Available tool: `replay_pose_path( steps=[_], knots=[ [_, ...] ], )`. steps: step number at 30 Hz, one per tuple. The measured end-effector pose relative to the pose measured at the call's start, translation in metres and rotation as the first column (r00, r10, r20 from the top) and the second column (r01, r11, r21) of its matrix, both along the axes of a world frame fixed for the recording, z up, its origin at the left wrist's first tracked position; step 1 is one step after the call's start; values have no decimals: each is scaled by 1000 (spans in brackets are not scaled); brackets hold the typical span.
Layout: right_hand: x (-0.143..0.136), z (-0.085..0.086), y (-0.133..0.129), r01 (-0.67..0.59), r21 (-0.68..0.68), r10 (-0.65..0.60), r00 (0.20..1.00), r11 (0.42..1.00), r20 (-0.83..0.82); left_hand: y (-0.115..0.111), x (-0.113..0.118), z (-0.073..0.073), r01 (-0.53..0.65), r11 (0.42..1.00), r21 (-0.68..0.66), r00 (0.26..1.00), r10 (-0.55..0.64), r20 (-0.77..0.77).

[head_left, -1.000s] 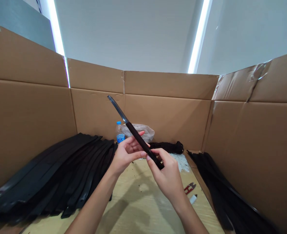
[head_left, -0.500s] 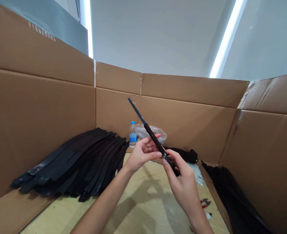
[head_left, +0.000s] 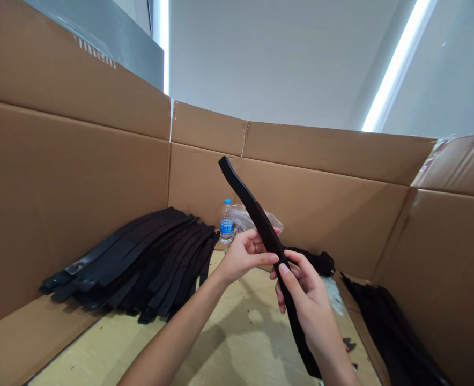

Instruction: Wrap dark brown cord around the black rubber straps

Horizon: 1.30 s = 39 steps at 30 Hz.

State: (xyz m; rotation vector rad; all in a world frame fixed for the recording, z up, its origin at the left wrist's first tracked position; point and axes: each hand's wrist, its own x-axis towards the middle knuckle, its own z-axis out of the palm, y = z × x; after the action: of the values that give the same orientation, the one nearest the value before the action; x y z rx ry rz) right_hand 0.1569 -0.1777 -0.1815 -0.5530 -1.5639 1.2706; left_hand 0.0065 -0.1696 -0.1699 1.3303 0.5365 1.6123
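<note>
A long, curved black strip (head_left: 257, 210) with a fabric-like sleeve around its middle slants across the centre of the head view, held up above the table. My left hand (head_left: 248, 254) pinches it near the middle, thumb on the near face and fingers behind. Just below, my right hand (head_left: 301, 281) grips the same strip with thumb and fingers. The lower end runs down past my right wrist. On the left lies a fanned pile of similar black strips (head_left: 140, 257).
Cardboard walls (head_left: 321, 198) surround the pale tabletop (head_left: 237, 332). A water bottle (head_left: 226, 225) and a clear plastic bag (head_left: 243, 217) stand at the back. Black cloth-like pieces (head_left: 393, 321) lie at the right. Snips (head_left: 348, 344) sit partly hidden beside my right forearm.
The strip has turned from edge-on to showing its broad face, and its lower end now shows further down. Both hands still hold it. The view has shifted slightly left.
</note>
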Motion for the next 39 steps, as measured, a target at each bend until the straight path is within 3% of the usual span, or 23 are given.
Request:
replay_pose_path(
  steps=[9,19,23,26,29,31,34,39],
  knots=[
    [3,7,-4,-129,-147,112,986,981,-122,-4,-2,3,11,998,59,999,-8,-48],
    [-1,7,-4,-358,-284,315,931,890,-186,-8,-4,2,78,997,-7,997,-78,-5],
    [-1,4,1,-260,-189,252,966,947,-65,-10,-3,7,-41,999,-6,998,42,49],
    [-3,0,3,-15,8,14,997,1000,76,-10,0,8,-181,983,-29,981,182,62],
    [-2,-2,4,187,252,-235,956,950,177,-10,0,9,-236,971,-43,971,238,31],
    [0,-2,4,229,355,-318,923,906,215,-10,0,9,-232,972,-49,973,232,6],
    [3,0,4,214,352,-310,920,911,241,-9,-2,9,-199,978,-56,980,198,-13],
    [6,5,5,41,130,-69,974,991,215,-7,-5,8,-163,986,-36,984,165,67]
  ],
)
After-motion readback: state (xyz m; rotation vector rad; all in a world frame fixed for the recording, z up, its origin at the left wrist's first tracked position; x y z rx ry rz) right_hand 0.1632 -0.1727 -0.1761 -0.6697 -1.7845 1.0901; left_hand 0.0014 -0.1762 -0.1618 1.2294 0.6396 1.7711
